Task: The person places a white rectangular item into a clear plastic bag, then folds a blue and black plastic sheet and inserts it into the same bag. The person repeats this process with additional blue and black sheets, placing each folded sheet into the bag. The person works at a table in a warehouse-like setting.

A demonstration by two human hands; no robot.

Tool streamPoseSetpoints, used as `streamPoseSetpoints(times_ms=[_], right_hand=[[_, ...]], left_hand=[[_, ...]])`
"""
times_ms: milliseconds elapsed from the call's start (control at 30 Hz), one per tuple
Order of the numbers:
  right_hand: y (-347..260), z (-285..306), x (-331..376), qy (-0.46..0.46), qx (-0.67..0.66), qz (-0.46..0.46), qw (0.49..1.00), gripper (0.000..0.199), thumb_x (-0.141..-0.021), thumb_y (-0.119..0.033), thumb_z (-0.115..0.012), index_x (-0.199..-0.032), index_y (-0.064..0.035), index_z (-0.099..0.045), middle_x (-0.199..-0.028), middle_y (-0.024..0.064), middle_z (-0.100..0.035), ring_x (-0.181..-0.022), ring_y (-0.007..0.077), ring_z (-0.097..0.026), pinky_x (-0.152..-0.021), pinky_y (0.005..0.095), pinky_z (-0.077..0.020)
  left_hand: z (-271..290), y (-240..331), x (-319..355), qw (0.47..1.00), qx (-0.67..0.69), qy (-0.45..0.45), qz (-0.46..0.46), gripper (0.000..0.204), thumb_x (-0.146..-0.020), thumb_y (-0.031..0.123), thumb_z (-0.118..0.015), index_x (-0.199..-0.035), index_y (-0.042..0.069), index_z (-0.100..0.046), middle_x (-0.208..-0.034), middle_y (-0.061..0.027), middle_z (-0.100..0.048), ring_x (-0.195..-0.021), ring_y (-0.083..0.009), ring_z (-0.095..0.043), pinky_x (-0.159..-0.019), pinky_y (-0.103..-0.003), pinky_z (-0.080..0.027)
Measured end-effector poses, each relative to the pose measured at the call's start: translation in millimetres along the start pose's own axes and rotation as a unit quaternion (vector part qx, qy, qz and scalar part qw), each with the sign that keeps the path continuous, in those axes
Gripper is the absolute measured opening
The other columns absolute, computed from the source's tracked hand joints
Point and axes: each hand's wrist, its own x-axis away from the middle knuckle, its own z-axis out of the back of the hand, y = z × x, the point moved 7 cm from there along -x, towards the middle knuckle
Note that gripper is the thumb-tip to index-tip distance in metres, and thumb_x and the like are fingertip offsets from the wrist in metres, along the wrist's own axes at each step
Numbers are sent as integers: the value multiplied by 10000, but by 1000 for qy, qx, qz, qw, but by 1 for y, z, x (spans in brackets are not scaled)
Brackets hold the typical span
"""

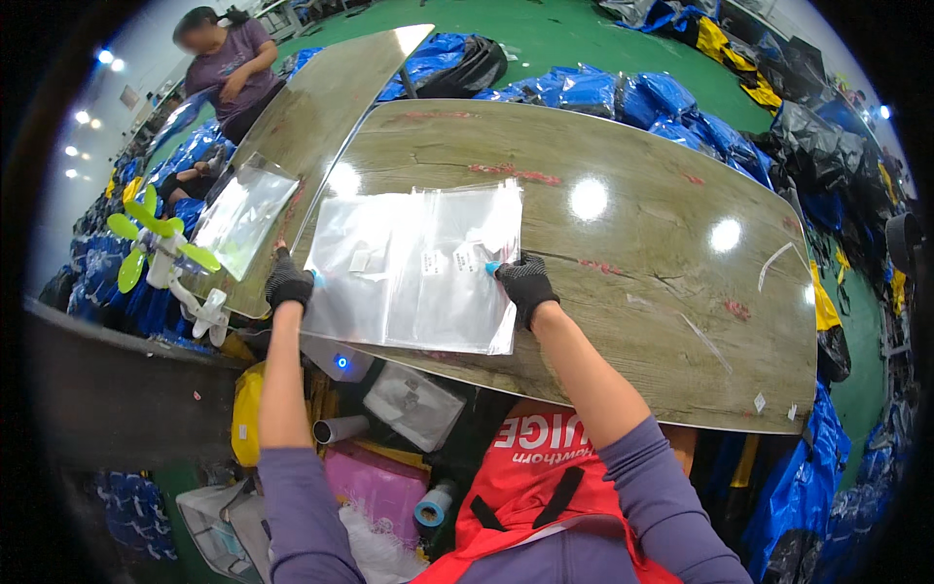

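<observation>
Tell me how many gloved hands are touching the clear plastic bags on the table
2. The left hand rests at the left edge of the clear plastic bags; the right hand presses their right edge, with something small and blue at its fingertips. The other person's hands are away from them.

From here I can't tell what the small blue thing (492,266) at my right hand (525,285) is; it sits at the tips of that grip, mostly covered by the glove. The white labels (436,263) just left of it on the clear plastic bags (409,292) are too small to read. The near edge of the table (623,292) hides whatever lies below both hands, and my torso is cut off by the lower edge. The black rim swallows everything further out.
</observation>
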Motion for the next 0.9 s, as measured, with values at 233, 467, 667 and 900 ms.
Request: streamPoseSetpoints(times_ms=[233, 467, 667, 900], right_hand=[[-11, 13, 15, -44, -3, -46, 998, 423, -827, -341, -673, -1029, 27, -632, -915, 78, -638, -813, 163, -544, -738, 329, -458], [15, 10, 6, -27, -138, -163, 977, 585, -867, -490, -578, -1194, -4, -580, -1108, 112, -616, -920, 172, -543, -852, 322, -433], [6, 14, 3, -7, 41, 9, 999, 414, -803, -109, -678, -1180, 25, -573, -1001, 91, -660, -842, 164, -573, -772, 301, -469], [7, 12, -1, -13, 72, 41, 997, 444, -768, -172, -593, -1150, 52, -574, -1105, 254, -623, -1029, 380, -600, -881, 399, -465]], left_hand=[[9, 224, 200, 901, 227, -60, -366, 273, -706, 139, -719, -910, 65, -554, -980, -98, -604, -930, -257, -600, -815, -368, -451], [-40, 172, 159, 835, 496, -233, -41, 532, -773, 31, -638, -1283, 30, -485, -1191, -143, -581, -1054, -265, -586, -914, -375, -487], [-67, 88, 112, 678, 679, -268, -89, 340, -960, 101, -372, -1264, -30, -450, -1265, -172, -514, -1189, -276, -489, -1026, -390, -406], [-36, -96, 65, 670, 711, 36, 210, 366, -917, 222, -482, -1226, 26, -501, -1245, -131, -540, -1171, -266, -493, -1011, -403, -386]])
